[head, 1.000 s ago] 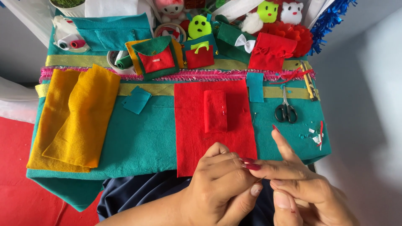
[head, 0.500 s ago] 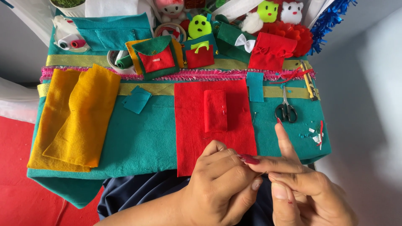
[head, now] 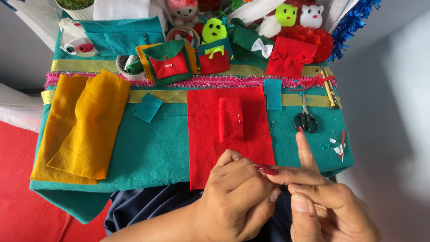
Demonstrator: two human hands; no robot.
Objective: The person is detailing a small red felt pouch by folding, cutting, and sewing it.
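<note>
Your left hand (head: 233, 197) and right hand (head: 322, 197) meet fingertip to fingertip, pinching something too fine to identify, below the red felt sheet (head: 228, 134). Scissors (head: 306, 120) lie right of the sheet; folded yellow felt (head: 80, 125) lies far left on the desk (head: 152, 152).

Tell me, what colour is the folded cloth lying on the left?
The folded cloth is mustard yellow, seen in the head view.

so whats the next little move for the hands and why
Probably bring the pinched fingertips down to the red felt. Both the left hand and right hand meet in a pinch just below it, seemingly on something thin, too small to identify.
</note>
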